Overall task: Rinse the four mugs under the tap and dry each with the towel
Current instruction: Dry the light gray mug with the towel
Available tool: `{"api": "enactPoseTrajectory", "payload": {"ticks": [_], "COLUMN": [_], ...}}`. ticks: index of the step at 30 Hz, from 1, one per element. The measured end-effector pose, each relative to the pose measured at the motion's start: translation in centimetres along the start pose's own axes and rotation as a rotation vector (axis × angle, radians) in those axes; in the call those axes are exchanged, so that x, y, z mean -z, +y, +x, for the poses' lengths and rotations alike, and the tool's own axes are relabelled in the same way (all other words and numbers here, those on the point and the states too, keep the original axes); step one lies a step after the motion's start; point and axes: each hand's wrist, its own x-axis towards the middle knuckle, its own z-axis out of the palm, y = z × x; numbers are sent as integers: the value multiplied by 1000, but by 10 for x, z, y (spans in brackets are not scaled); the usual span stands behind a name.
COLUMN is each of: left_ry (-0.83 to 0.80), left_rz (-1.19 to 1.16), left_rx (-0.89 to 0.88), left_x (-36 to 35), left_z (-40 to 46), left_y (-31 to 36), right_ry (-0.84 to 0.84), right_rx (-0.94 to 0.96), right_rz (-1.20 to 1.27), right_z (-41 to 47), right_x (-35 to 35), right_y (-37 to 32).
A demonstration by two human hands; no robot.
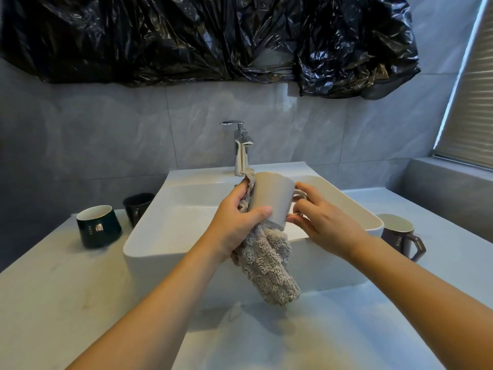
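Two bare hands hold a pale grey mug (272,198) in the air above a white sink (149,236). The left hand (234,217) grips the mug's side through a fluffy beige towel (266,271), with the thumb lying across the front of the mug and the fingers wrapped round behind it. The towel is bunched between that palm and the mug, and its loose end hangs down below the hand, over the sink's near wall. The right hand (320,217) pinches the mug's handle, fingers curled round it, just to the right of the left hand. The mug tilts slightly, its open mouth facing up and away.

Straight beyond the hands stands a chrome tap (241,148) at the back edge of the sink; no water shows at its spout.

On the counter (80,289), well to the left of the left hand, sits a dark green mug (98,228) with a white inside, upright. Just behind it, close against the sink's left wall, is a black mug (137,206). To the right of the right hand, beside the sink's right corner, stands a brown mug (400,236) with an angular handle pointing right.

Crinkled black plastic sheeting (213,36) covers the wall above the tap.
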Motion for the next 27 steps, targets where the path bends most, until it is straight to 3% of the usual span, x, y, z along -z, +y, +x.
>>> {"api": "enactPoseTrajectory", "payload": {"ticks": [4,8,14,22,27], "left_ry": [32,43,43,-55,-66], "left_rz": [25,87,341,860,933], "left_rx": [-47,-90,-223,-386,-391], "left_x": [0,-3,-9,-12,-10], "left_z": [0,-2,-5,-34,-21], "left_y": [-2,-2,3,-1,9], "right_ry": [43,55,26,58,73], "right_rx": [104,74,153,44,161], "right_rz": [-102,-216,-364,-237,-153], "right_z": [6,7,8,-2,2], "right_x": [4,0,2,1,-1], "right_y": [6,10,9,14,11]}}
